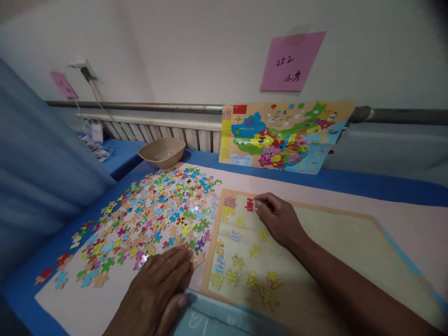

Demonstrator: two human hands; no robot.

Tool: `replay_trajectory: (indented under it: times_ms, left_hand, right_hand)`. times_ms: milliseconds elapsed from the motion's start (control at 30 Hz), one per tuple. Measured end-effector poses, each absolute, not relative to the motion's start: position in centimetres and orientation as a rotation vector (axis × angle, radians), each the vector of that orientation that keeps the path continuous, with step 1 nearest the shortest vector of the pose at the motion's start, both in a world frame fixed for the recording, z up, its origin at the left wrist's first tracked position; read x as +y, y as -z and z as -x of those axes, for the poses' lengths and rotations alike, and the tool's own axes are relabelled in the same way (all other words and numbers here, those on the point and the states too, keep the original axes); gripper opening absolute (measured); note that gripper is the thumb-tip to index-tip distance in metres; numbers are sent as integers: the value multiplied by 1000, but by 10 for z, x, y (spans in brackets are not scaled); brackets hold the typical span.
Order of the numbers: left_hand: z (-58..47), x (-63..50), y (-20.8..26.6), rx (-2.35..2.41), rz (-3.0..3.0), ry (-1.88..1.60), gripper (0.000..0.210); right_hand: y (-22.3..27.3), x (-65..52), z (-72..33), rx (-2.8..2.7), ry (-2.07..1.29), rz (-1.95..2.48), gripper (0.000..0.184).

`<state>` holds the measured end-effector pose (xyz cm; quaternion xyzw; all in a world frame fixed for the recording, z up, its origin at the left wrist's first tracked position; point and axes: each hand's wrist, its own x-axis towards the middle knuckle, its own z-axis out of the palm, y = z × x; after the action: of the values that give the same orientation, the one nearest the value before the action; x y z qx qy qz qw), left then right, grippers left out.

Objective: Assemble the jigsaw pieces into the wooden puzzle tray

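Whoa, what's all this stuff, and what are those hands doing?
Somebody is busy with puzzle pieces. Their right hand has its fingertips at a red piece near the top left of the board. Yellow pieces lie scattered on the board's left part. The left hand rests at the near edge of a big colourful pile. A bright map is up behind the board.

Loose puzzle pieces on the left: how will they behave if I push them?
The loose pieces look thin and flat, so they'd probably slide rather than roll. They lie jumbled, with knobbed outlines, so some may snag. Each looks small, so likely light.
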<state>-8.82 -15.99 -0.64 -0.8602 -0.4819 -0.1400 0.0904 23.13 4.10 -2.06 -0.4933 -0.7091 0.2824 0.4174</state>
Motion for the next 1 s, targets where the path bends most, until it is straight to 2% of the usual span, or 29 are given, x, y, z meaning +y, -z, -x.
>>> replay_trajectory:
  times_ms: [367,500,733,1000]
  left_hand:
    - [91,-167,2,-1322,2578,509,36]
    - [62,-152,-4,-1527,2718,638,24]
    - [12,-130,7,-1795,2712,440,8]
    - [15,-123,1,-1939,2857,419,17]
  right_hand:
    - [23,42,-231,-1769,-717,1230,23]
    - [23,43,-231,-1786,-693,1224,24]
    - [24,42,-233,-1794,-694,1213,23]
    - [23,41,-233,-1800,-695,1206,22]
